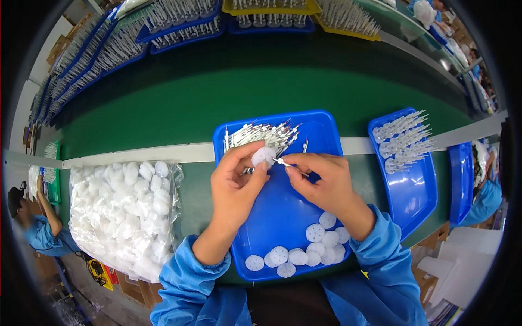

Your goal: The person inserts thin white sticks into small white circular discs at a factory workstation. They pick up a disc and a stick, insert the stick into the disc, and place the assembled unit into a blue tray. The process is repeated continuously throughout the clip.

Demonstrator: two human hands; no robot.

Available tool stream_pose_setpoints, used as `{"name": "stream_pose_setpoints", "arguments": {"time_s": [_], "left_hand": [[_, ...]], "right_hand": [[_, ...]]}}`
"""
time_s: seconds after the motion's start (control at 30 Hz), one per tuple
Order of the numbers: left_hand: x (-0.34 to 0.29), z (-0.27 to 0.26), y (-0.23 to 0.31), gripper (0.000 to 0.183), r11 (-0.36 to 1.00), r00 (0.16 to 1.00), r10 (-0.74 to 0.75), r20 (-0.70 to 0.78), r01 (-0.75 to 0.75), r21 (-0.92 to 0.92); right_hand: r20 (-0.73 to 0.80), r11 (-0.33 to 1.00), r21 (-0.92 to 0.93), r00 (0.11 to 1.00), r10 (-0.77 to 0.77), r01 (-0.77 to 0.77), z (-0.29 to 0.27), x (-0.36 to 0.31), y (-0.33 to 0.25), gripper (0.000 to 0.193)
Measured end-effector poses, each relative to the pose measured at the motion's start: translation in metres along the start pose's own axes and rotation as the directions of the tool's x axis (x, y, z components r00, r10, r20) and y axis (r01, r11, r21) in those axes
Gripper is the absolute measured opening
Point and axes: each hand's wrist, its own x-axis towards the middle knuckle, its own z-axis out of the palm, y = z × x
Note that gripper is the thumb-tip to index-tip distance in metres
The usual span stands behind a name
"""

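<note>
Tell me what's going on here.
Over a blue tray, the left hand pinches a white disc while the right hand holds a thin white piece at or close to it. More thin pieces lie heaped at the tray's far end, loose discs at its near end. A clear bag of white rounds lies to the left.

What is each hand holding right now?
Left hand: closed, pinching a round white disc.
Right hand: closed, pinching a thin white stick.
</note>
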Motion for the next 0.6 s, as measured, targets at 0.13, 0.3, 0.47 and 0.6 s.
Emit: {"name": "stream_pose_setpoints", "arguments": {"time_s": [0.13, 0.3, 0.47, 0.6], "left_hand": [[-0.001, 0.001, -0.001, 0.036, 0.999, 0.998, 0.047, -0.039, -0.048, -0.01], [-0.003, 0.001, -0.003, 0.032, 0.965, 0.977, 0.214, -0.023, -0.207, 0.16], [-0.006, 0.005, 0.0, 0.036, 0.913, 0.958, 0.288, 0.007, -0.277, 0.301], [-0.007, 0.006, 0.002, 0.039, 0.837, 0.937, 0.342, 0.063, -0.334, 0.434]], "right_hand": [[0.017, 1.0, 0.004, 1.0, -0.004, 0.004, -0.002, -0.001, -0.001, 0.022], [-0.001, 0.994, 0.082, 0.997, 0.075, -0.074, 0.0, -0.003, -0.003, 0.02], [0.074, 0.981, 0.059, 0.98, 0.183, -0.187, -0.003, -0.002, -0.012, 0.016], [0.078, 0.987, 0.005, 0.984, 0.161, -0.162, -0.002, -0.004, -0.004, 0.017]]}}
